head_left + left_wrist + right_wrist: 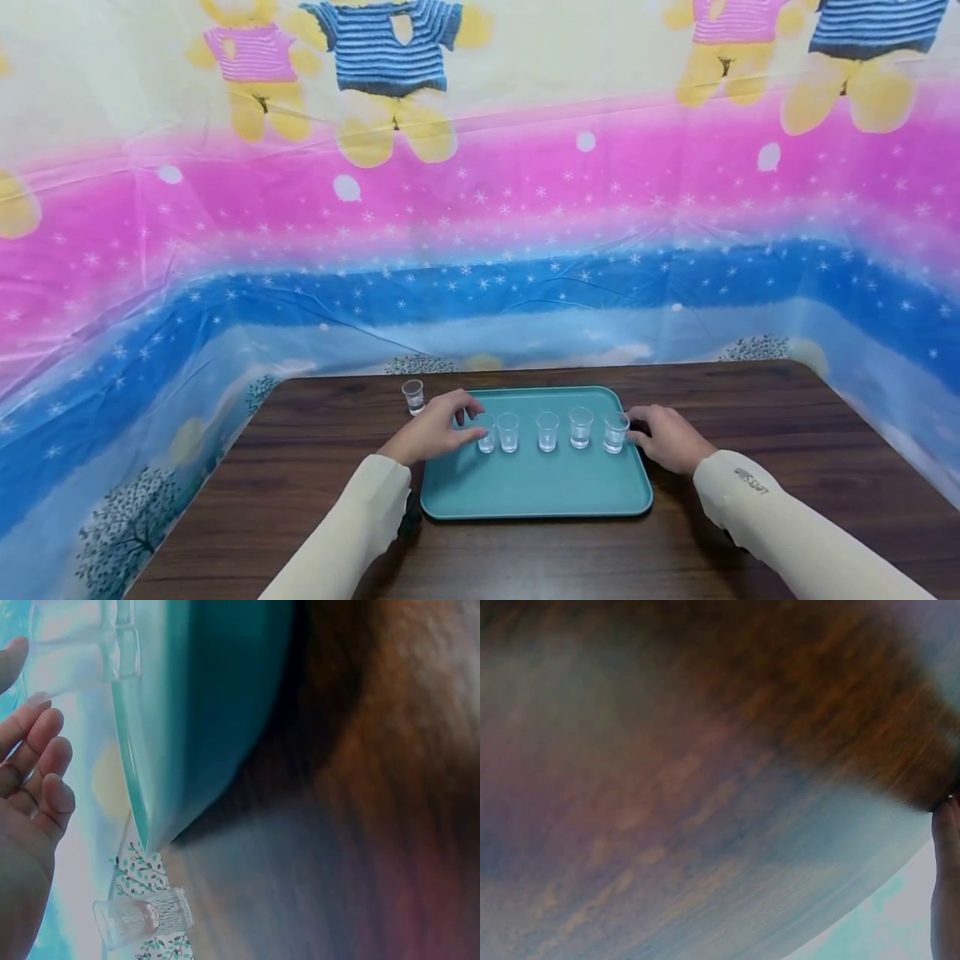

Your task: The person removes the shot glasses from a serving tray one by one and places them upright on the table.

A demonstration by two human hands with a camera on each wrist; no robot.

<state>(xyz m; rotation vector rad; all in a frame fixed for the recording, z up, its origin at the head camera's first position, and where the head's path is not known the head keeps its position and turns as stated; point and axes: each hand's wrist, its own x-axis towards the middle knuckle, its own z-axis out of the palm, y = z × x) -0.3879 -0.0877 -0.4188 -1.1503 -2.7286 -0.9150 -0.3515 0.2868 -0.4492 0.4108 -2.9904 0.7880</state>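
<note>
A clear shot glass (486, 435) stands at the left end of a row on a teal tray (536, 496). My left hand (438, 423) pinches it between thumb and fingertips near the rim; its other fingers bend loosely in the left wrist view. At the row's right end, my right hand (670, 437) holds another shot glass (617, 433) by its right side with thumb and index finger. Between these stand three more clear glasses, including the middle one (547, 433). The right wrist view shows only a hand's edge (946, 877), its fingertips hidden.
One more shot glass (414, 398) stands off the tray on the dark wooden table (540, 558), behind my left hand. A patterned cloth (480, 192) with bears and snowflakes hangs behind the table.
</note>
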